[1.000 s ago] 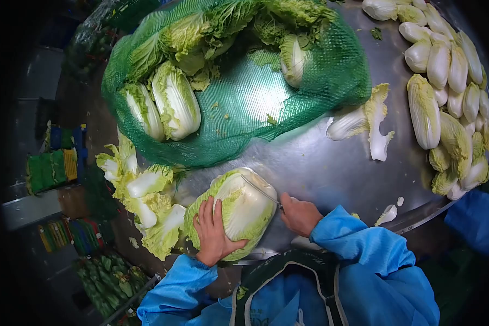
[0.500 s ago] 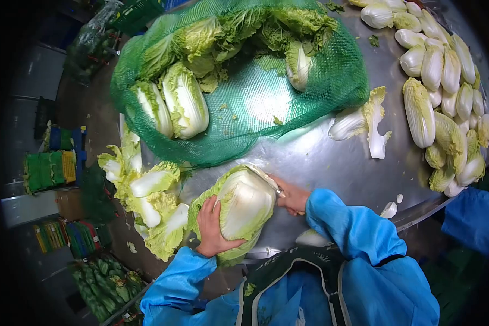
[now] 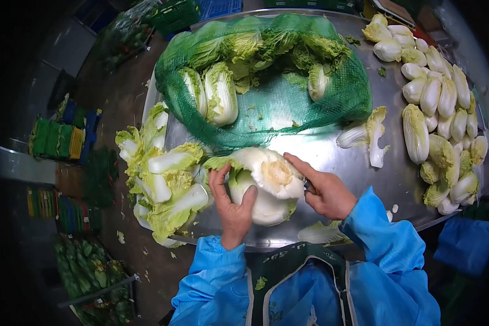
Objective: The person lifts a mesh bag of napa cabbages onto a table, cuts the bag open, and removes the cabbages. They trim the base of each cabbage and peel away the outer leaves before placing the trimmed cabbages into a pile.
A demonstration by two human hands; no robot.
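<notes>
Napa cabbage point(image 3: 266, 187) lies on its side at the near edge of a steel table point(image 3: 331, 155), cut base turned up toward me, gripped between both my bare hands. My left hand point(image 3: 233, 209) clasps its left flank, fingers point(image 3: 218, 182) spread and curled round the pale ribs, thumb pressed against the front. My right hand point(image 3: 326, 191) meets the head from the other side: the forefinger stretches flat along the rim of the cut base, while the other fingers fold into the palm, and I cannot tell whether they clamp anything. Blue sleeves point(image 3: 377, 228) cover both my arms. Just left of the head, a heap of loose outer leaves point(image 3: 165, 187) spills over the table's edge; one more leaf point(image 3: 320, 233) lies at the rim beneath my right wrist. Behind the head, touching its far side, sprawls an open green net sack point(image 3: 277, 108) with several untrimmed heads inside. A torn leaf piece point(image 3: 367, 133) sits to the right of the sack, and beyond it trimmed cabbages point(image 3: 445, 103) are stacked along the right side of the table. Coloured crates point(image 3: 57, 138) stand on the floor at far left.
</notes>
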